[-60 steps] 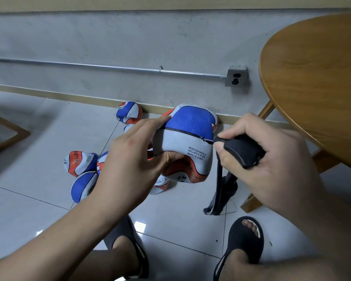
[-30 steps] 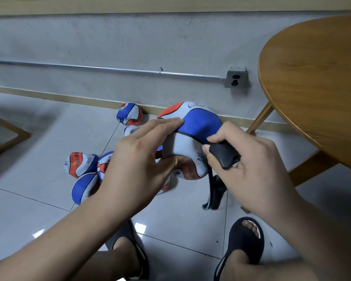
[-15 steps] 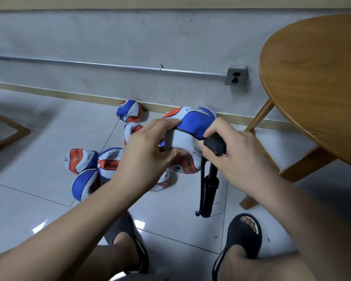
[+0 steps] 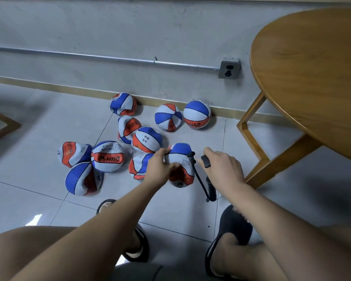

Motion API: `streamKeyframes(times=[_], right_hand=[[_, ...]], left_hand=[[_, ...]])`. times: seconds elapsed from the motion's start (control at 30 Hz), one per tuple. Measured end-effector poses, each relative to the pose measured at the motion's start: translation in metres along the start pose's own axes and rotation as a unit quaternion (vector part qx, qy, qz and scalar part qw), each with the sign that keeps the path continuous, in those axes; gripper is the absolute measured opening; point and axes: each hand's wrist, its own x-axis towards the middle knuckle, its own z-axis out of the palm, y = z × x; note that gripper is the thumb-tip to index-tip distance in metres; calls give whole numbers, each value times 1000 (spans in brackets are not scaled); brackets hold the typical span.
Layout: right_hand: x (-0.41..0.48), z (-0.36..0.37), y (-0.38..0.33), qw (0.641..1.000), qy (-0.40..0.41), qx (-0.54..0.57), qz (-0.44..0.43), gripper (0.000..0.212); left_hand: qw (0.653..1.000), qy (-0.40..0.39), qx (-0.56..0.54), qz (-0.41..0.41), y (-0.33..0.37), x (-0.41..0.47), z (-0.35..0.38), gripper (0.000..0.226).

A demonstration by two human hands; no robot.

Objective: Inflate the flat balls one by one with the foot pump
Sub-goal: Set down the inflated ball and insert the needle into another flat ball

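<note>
A corner of a wooden frame (image 4: 5, 124) is poking in at the far left of the tiled floor (image 4: 39, 118). Next along, a heap of flat balls (image 4: 107, 156) in red, white and blue is lying crumpled on the tiles, several of them touching. Beyond the heap, two rounder balls (image 4: 197, 114) are sitting side by side at the foot of the wall.

Just right of the heap, the person's left hand (image 4: 158, 169) is gripping a dented ball (image 4: 179, 159). Its fingers are curling over the top and the thumb is pressing in from below. The ball is being held low over the floor, and I cannot tell whether it is touching the tiles.

A thin black hose (image 4: 198, 175) is running from the ball's right side down to the foot pump (image 4: 210, 188), which is leaning close beside the ball. The right hand (image 4: 223, 169) is holding the pump by the black grip (image 4: 205, 161) at its top, fingers wrapping round it.

Below the arms, both feet in black sandals (image 4: 233, 226) are resting on the tiles. A wall socket (image 4: 229, 69) is sitting just left of the round wooden table (image 4: 312, 67), which is filling the right side.
</note>
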Motion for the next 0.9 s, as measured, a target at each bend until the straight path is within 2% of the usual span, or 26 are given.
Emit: streamKeyframes(times=[0.17,0.27,0.43,0.53,0.6,0.7,0.8,0.9], right_hand=[[-16,45,14,994,-25,61,92,36],[-23,56,13,980,-63,122,146,35],[-35,75,12,965,-119,149,182,33],[-50,87,3,951,-120,191,211,35],[-64,99,-5,945,-126,206,222,30],[-83,112,-16,946,-137,199,214,18],[-89,118,-21,943,-150,223,196,18],[-91,123,-17,941,-170,227,182,25]], left_hand=[[991,24,-91,-95,-42,-21,55,55],[981,29,-150,-121,-52,-33,75,55],[982,-27,-122,-145,-59,-48,82,52],[988,-101,-69,-92,-54,-57,85,53],[989,-147,-4,-32,-53,-61,90,56],[978,-189,83,38,-59,-64,100,47],[966,-194,148,84,-65,-69,104,30],[969,-174,167,59,-78,-71,106,13]])
